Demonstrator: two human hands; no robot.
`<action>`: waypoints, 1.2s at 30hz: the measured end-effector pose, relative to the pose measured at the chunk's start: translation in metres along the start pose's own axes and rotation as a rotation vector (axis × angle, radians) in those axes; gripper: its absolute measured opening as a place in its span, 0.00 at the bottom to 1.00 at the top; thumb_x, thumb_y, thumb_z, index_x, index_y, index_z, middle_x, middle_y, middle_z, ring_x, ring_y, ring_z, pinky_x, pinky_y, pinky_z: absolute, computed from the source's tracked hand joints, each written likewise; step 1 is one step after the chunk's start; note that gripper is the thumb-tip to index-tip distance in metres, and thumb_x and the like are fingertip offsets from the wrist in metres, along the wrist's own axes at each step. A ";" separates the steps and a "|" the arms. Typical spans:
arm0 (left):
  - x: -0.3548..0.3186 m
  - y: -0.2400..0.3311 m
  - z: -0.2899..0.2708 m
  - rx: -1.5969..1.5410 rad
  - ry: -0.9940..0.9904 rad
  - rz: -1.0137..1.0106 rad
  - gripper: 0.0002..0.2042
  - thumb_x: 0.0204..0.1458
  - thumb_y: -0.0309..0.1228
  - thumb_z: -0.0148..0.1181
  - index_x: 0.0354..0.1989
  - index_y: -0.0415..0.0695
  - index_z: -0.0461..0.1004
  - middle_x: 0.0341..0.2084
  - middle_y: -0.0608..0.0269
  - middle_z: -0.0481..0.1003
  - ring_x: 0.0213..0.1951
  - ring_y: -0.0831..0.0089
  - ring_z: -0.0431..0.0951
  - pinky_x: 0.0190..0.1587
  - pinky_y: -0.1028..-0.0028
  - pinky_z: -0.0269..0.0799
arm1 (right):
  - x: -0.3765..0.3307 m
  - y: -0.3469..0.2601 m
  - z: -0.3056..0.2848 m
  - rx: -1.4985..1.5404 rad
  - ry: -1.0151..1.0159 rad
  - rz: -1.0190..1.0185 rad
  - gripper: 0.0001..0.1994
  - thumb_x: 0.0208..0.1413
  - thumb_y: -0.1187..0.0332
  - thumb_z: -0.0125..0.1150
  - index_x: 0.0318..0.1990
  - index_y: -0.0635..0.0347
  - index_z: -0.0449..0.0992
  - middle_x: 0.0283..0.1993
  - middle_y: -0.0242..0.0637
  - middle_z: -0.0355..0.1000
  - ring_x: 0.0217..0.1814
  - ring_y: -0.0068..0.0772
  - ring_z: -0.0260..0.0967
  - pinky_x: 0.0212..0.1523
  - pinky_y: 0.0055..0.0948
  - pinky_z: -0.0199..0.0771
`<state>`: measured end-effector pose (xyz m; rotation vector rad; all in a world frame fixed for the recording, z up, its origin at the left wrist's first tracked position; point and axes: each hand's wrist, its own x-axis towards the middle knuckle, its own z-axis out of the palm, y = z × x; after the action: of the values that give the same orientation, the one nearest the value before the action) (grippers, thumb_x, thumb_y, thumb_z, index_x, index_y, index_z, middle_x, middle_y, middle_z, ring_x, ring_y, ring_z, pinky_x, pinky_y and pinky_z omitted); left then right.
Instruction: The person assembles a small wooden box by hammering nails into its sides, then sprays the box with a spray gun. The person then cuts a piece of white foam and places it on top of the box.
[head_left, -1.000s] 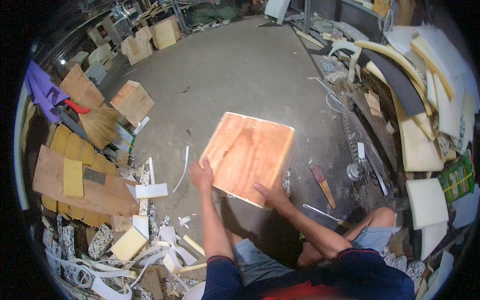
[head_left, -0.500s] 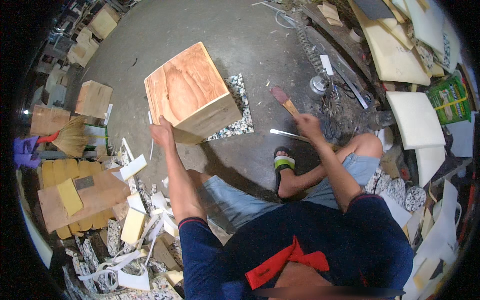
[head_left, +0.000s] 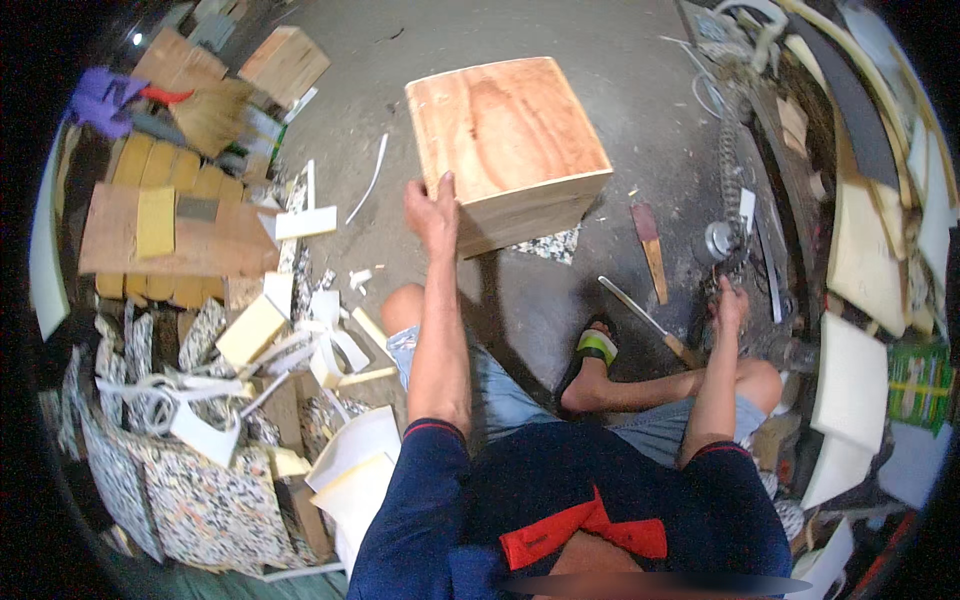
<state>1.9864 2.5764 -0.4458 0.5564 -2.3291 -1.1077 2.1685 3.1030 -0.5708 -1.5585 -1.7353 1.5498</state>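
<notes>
Floor (head_left: 590,120) of grey concrete, dusty, bare only in the middle; offcuts, foam strips and speckled board pieces heaped at the person's left, pale foam slabs stacked at the right.

Plywood box (head_left: 505,145): largest item within reach. Stands on the floor ahead of the knees, partly over a speckled mat piece (head_left: 548,243), one corner turned toward the person, top face flat and unobstructed.

Left hand (head_left: 433,212): clasped over the box's near left corner, thumb on top, fingers down the side. Holding, not lifting, as far as can be judged.

Right hand (head_left: 728,305): low at the right, beside the bent knee, among small metal clutter (head_left: 722,240). Whether it is closed on something or only touching cannot be told; fingers too small and partly hidden.

Long thin blade with a wooden handle (head_left: 650,322): lies on the floor between the sandalled foot (head_left: 590,352) and the right hand, close to both. Flat wooden stick (head_left: 650,250) just beyond it.

Judgement on doing this well: keep the left grip firm on the corner so the box does not pivot on the mat piece. Mind the blade near the foot and take it by the handle end only.
</notes>
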 end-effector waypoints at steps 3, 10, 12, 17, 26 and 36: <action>0.008 -0.004 0.016 -0.085 0.007 -0.008 0.22 0.50 0.43 0.67 0.41 0.34 0.72 0.33 0.44 0.76 0.37 0.47 0.76 0.45 0.55 0.70 | 0.025 0.007 -0.003 -0.061 -0.055 0.025 0.35 0.49 0.61 0.74 0.63 0.62 0.65 0.45 0.41 0.72 0.38 0.36 0.70 0.29 0.38 0.72; 0.030 -0.046 -0.008 -0.496 0.041 -0.563 0.31 0.50 0.41 0.71 0.57 0.34 0.70 0.51 0.38 0.74 0.57 0.50 0.71 0.56 0.56 0.69 | 0.075 0.007 0.010 -0.171 -0.230 -0.226 0.36 0.47 0.66 0.76 0.63 0.64 0.66 0.53 0.41 0.74 0.46 0.39 0.74 0.46 0.41 0.73; 0.022 -0.055 -0.011 -0.742 0.184 -0.733 0.34 0.48 0.41 0.74 0.60 0.34 0.68 0.52 0.41 0.74 0.57 0.52 0.72 0.57 0.55 0.69 | 0.088 0.007 0.011 -0.249 -0.209 -0.148 0.34 0.47 0.64 0.76 0.62 0.62 0.69 0.50 0.40 0.76 0.46 0.38 0.74 0.46 0.41 0.73; -0.009 -0.047 0.021 -0.961 0.165 -0.909 0.43 0.47 0.40 0.75 0.67 0.34 0.57 0.53 0.42 0.73 0.50 0.51 0.76 0.50 0.52 0.74 | 0.131 0.028 0.012 -0.272 -0.160 -0.113 0.27 0.51 0.61 0.72 0.57 0.55 0.69 0.40 0.35 0.74 0.27 0.31 0.69 0.19 0.32 0.65; -0.033 -0.035 0.013 -0.908 0.095 -0.618 0.37 0.48 0.38 0.74 0.58 0.32 0.57 0.50 0.41 0.70 0.47 0.55 0.75 0.45 0.58 0.73 | 0.133 0.027 0.015 -0.184 -0.180 -0.009 0.28 0.53 0.53 0.71 0.49 0.71 0.73 0.36 0.47 0.77 0.24 0.43 0.76 0.19 0.41 0.73; -0.095 0.070 0.038 -0.377 0.145 -0.193 0.37 0.45 0.39 0.75 0.55 0.29 0.59 0.56 0.33 0.60 0.59 0.47 0.63 0.63 0.51 0.57 | 0.134 0.016 0.014 -0.083 -0.191 0.100 0.23 0.57 0.57 0.67 0.55 0.53 0.68 0.40 0.41 0.70 0.36 0.45 0.70 0.25 0.48 0.69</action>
<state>2.0285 2.6925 -0.4352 0.6990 -1.9089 -1.4981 2.1200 3.2074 -0.6418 -1.6039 -1.8702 1.7471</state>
